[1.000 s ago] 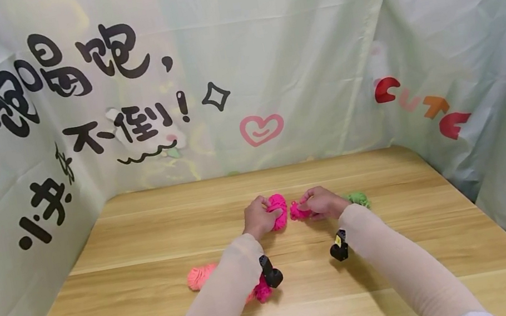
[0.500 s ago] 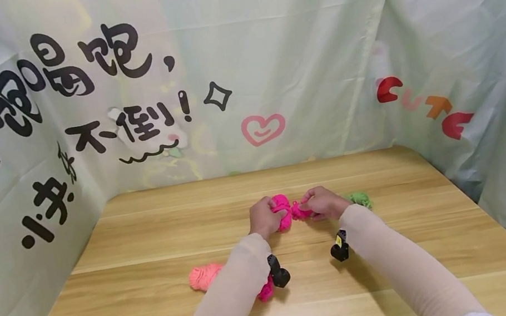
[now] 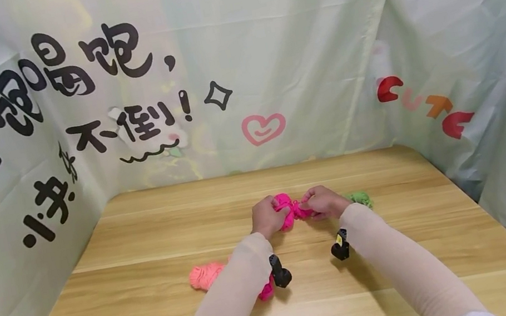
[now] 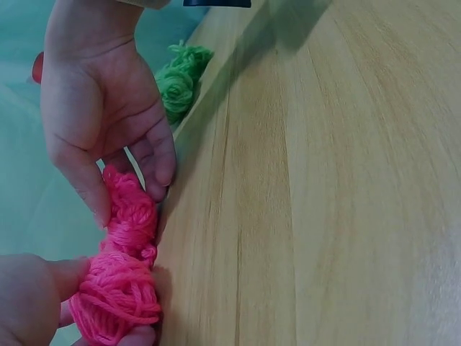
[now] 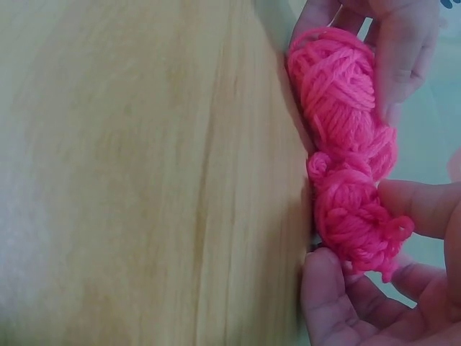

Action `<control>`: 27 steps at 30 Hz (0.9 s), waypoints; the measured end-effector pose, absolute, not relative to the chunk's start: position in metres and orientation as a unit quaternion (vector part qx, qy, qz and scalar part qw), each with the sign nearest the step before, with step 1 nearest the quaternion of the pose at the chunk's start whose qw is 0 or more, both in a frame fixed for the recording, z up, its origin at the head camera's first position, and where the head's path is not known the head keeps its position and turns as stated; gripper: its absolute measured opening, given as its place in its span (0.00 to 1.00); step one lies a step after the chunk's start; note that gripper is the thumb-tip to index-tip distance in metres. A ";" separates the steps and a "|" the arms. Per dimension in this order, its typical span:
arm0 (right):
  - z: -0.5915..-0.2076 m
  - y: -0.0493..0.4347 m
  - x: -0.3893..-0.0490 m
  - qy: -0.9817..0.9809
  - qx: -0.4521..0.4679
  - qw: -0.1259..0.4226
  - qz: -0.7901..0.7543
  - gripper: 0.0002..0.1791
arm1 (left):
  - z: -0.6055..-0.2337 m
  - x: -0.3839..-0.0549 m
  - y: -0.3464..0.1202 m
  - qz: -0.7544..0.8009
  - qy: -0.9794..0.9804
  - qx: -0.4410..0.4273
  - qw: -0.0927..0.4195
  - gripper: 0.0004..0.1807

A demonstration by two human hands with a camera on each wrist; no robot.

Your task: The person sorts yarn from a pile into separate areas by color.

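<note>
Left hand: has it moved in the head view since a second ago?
Yes: judged against the pink heart on the curtain, the left hand has moved right, bringing its pink yarn closer to the right hand.

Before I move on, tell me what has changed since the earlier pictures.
The left hand moved rightward, bringing the larger pink yarn ball it holds against the smaller pink bundle in the right hand; the gap between them has closed. Nothing was newly grasped or released. The right hand, green yarn and coral yarn stayed put.
</note>
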State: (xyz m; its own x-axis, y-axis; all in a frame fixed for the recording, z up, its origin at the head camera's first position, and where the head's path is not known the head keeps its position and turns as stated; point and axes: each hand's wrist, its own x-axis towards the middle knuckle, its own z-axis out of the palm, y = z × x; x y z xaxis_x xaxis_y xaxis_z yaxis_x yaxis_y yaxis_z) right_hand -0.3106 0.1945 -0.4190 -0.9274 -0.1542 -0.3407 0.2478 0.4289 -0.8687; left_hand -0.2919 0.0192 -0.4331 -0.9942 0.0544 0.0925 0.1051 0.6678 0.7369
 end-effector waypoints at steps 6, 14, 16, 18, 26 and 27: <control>-0.414 0.197 -0.308 0.824 0.029 0.191 -0.533 0.09 | -0.431 -0.292 0.020 -0.393 -0.918 -0.049 0.018 0.12; -0.405 0.201 -0.307 0.834 0.024 0.193 -0.517 0.12 | -0.423 -0.289 0.013 -0.398 -0.915 -0.060 -0.008 0.11; -0.402 0.202 -0.306 0.840 0.023 0.189 -0.508 0.12 | -0.421 -0.288 0.011 -0.396 -0.916 -0.063 -0.012 0.11; -0.398 0.202 -0.305 0.847 0.022 0.184 -0.498 0.13 | -0.418 -0.287 0.008 -0.396 -0.916 -0.064 -0.017 0.11; -0.382 0.206 -0.303 0.854 0.004 0.186 -0.486 0.14 | -0.409 -0.286 -0.001 -0.428 -0.900 -0.072 -0.034 0.11; -0.381 0.207 -0.303 0.852 0.002 0.187 -0.489 0.14 | -0.409 -0.286 -0.002 -0.435 -0.897 -0.071 -0.037 0.11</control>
State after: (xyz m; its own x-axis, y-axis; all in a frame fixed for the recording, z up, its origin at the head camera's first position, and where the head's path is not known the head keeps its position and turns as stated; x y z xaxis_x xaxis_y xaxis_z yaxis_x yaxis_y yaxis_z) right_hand -0.3027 0.2069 -0.3808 -0.9300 -0.1802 -0.3205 0.1855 0.5226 -0.8322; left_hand -0.2863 -0.0024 -0.4086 -0.9872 0.1592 -0.0046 0.0950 0.6115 0.7855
